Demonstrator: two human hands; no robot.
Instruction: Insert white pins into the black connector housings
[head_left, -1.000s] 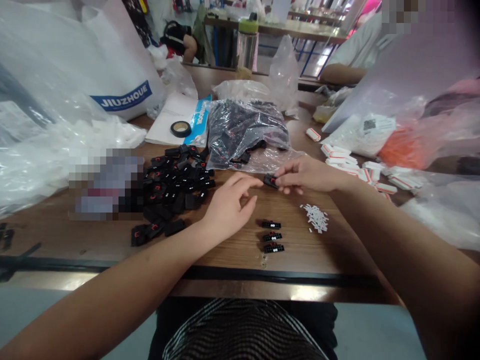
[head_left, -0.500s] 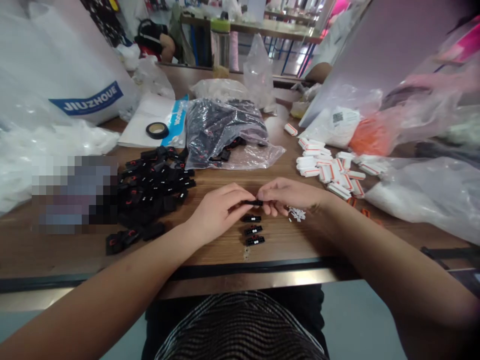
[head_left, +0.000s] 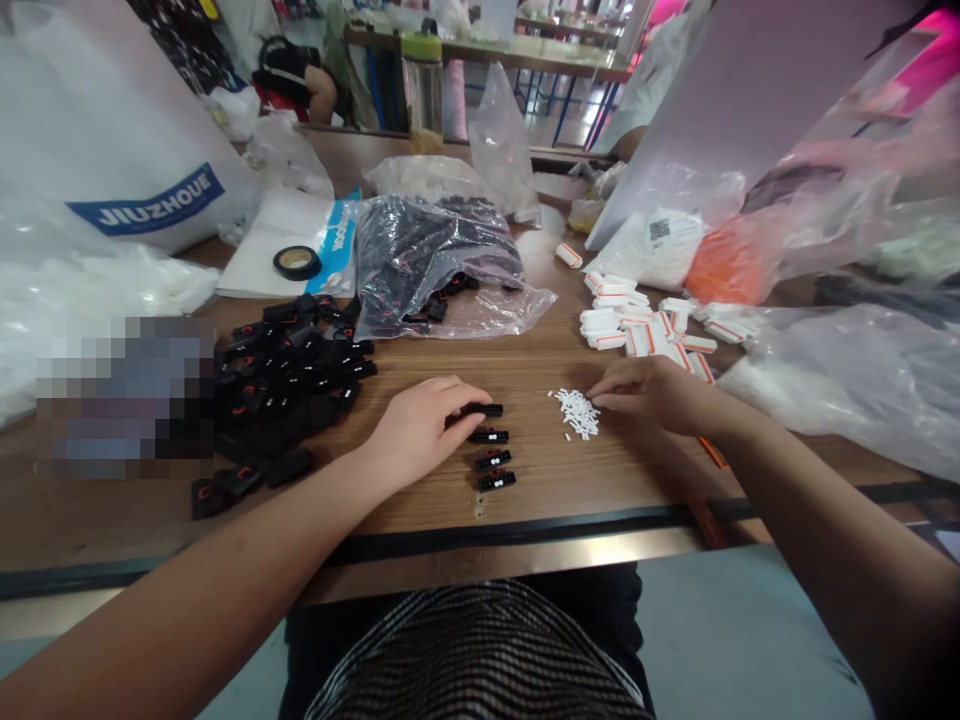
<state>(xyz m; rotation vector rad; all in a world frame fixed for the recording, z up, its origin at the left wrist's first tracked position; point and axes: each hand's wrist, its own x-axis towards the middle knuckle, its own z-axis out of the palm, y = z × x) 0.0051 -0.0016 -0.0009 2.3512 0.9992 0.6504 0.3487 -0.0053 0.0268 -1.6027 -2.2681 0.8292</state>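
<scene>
My left hand [head_left: 431, 430] pinches a black plastic connector housing [head_left: 491, 410] between thumb and fingers, just above the table. Directly below it, three similar black housings [head_left: 495, 460] lie in a column, each with white dots on the near face and a bit of red behind. My right hand [head_left: 649, 395] is at the right edge of a small heap of tiny white plugs [head_left: 577, 414]. Its thumb and fingertips are drawn together, and whatever lies between them is too small to make out.
Loose black housings [head_left: 292, 370] are heaped at left, with a clear bag [head_left: 442, 260] of more behind. White parts with orange stripes [head_left: 637, 325] lie at right beside plastic bags [head_left: 847, 380]. Black tape [head_left: 296, 262] rests on papers. The table's front edge [head_left: 525, 530] runs close by.
My right hand has left the black housing and moved right to the white plugs, uncovering the heap. My left hand keeps hold of the housing. The whole view has shifted slightly.
</scene>
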